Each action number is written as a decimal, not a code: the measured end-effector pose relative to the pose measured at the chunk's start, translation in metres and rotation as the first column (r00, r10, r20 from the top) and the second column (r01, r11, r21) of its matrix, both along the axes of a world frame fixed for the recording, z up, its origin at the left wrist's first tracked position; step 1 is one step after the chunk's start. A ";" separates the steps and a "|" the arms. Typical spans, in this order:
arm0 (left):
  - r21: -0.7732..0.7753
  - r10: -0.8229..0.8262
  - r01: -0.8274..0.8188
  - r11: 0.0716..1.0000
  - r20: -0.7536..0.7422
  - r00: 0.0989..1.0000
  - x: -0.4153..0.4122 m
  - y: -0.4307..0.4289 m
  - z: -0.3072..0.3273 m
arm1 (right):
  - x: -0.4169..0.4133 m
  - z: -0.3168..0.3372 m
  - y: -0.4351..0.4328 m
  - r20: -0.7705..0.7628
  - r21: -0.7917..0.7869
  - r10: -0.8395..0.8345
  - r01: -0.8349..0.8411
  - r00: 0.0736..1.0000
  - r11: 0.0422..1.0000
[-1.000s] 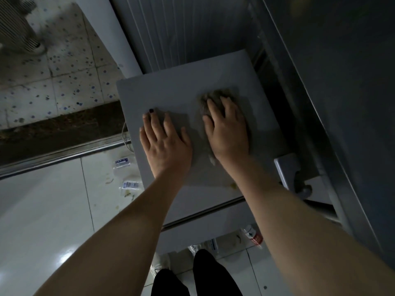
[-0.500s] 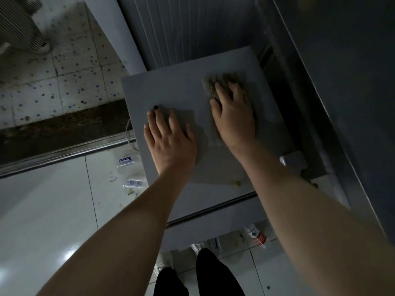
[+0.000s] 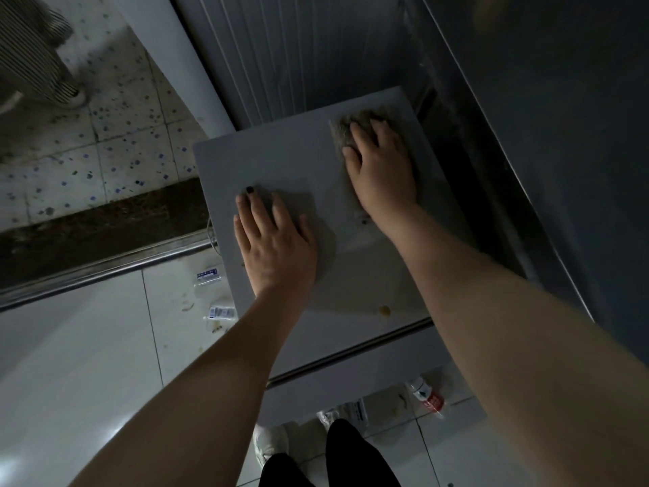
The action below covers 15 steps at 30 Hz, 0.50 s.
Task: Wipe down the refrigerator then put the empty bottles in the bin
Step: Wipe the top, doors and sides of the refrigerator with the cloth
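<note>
I look down on the flat grey top of a small refrigerator. My right hand presses a grey-brown cloth flat against the far right corner of that top, fingers spread over it. My left hand lies flat on the top nearer to me, fingers straight, holding nothing. An empty plastic bottle with a red label lies on the floor by the refrigerator's front right. Two clear bottles with blue labels lie on the floor to the left. No bin is in view.
A small yellow-brown stain marks the refrigerator top near its front edge. A dark metal surface rises close on the right, a ribbed panel behind. A metal floor rail crosses at left. My legs and a white shoe stand below.
My right hand has slid the cloth away from me, from the middle of the top toward its far right corner. My left hand has stayed in place, flat on the top.
</note>
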<state>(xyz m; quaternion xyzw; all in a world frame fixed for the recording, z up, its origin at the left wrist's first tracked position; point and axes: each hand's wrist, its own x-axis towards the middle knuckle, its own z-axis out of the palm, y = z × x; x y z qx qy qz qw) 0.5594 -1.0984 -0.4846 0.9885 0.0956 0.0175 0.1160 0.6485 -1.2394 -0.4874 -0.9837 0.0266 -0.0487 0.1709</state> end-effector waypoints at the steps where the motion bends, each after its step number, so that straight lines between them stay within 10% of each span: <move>1: -0.012 -0.002 0.002 1.000 -0.006 1.000 0.000 0.000 0.000 | 0.004 0.001 -0.002 -0.007 0.000 0.017 -0.017 1.000 1.000; 15: -0.096 -0.069 0.068 0.993 -0.001 0.998 0.006 -0.009 0.002 | -0.074 -0.007 -0.019 0.091 -0.017 -0.045 0.046 0.995 0.999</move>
